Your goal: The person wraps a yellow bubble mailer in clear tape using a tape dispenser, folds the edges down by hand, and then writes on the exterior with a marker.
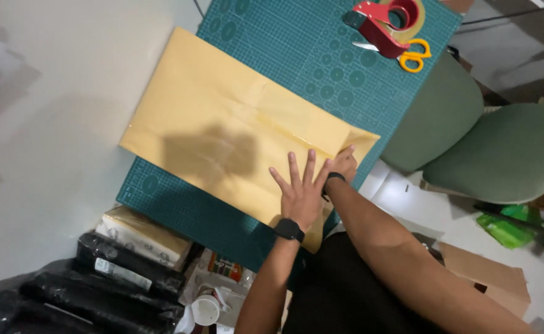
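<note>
A large sheet of yellow-brown wrapping paper [222, 117] lies creased on a green cutting mat [321, 55], with one end folded over. My left hand [300, 192] lies flat on the near right part of the paper, fingers spread, with a black watch on its wrist. Just to its right, my right hand [344, 162] has its fingers closed on the paper's folded corner at the mat's edge. A black band circles that wrist.
A red tape dispenser [383, 21] and yellow-handled scissors [408, 54] lie at the mat's far corner. Two green chairs [501, 148] stand to the right. Black wrapped rolls [117, 272], a wrapped box [139, 232] and cardboard [488, 272] sit below the table edge.
</note>
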